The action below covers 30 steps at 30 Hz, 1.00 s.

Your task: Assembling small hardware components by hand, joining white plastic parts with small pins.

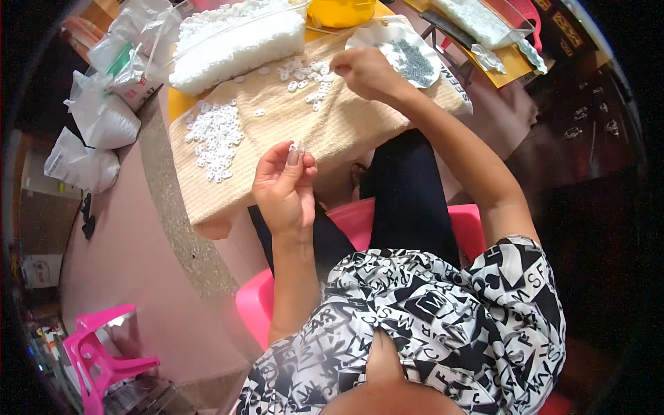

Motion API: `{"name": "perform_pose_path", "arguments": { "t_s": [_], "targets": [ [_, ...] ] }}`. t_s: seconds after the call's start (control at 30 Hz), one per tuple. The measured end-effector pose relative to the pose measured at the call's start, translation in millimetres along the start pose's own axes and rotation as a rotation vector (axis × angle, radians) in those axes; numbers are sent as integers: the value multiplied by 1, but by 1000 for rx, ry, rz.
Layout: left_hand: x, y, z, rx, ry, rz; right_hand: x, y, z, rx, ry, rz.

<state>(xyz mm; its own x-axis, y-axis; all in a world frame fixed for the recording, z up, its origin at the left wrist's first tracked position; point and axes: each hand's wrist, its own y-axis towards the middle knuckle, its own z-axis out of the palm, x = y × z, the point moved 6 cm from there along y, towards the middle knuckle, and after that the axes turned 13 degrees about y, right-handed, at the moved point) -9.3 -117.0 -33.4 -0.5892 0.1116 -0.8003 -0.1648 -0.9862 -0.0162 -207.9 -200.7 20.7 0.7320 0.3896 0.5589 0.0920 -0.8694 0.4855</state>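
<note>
My left hand is raised just off the near edge of the cloth-covered table. Its thumb and fingers pinch a small white plastic piece. Farther off, my right hand is closed in a pinch beside a white plate of small dark grey metal pieces; whatever its fingertips hold is too small to make out. Loose white plastic pieces with holes lie left of that hand. A bigger heap of such pieces spreads over the left of the cloth.
A clear tub heaped with white pieces stands at the table's back left, with a yellow bowl beside it. Filled white bags sit on the left. A pink stool is at lower left. Another filled tray is at far right.
</note>
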Motion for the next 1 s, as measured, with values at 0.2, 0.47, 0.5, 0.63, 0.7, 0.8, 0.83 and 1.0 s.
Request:
{"name": "perform_pose_path", "arguments": {
  "t_s": [0.2, 0.47, 0.5, 0.63, 0.7, 0.8, 0.83, 1.0],
  "targets": [
    [-9, -1, -7, -35, -30, 23, -2, 31, 43, 144, -69, -1],
    [-14, -1, -6, -66, -32, 25, 10, 43, 65, 285, -203, 42],
    [-15, -1, -6, -75, -31, 32, 9, 45, 63, 256, -189, 57],
    [-14, -2, -5, -78, -31, 4, 21, 47, 74, 379, -96, -90],
    [-14, -4, -4, -72, -29, -12, 25, 41, 83, 420, -251, -158],
    [-17, -4, -2, -47, -31, 10, 28, 40, 78, 392, -228, -155],
    [-18, -5, -2, -48, -30, 9, 34, 39, 72, 342, -186, -187],
    [-18, -12, 9, -17, -58, 22, 65, 1, 30, 296, 707, 277]
  ]
}}
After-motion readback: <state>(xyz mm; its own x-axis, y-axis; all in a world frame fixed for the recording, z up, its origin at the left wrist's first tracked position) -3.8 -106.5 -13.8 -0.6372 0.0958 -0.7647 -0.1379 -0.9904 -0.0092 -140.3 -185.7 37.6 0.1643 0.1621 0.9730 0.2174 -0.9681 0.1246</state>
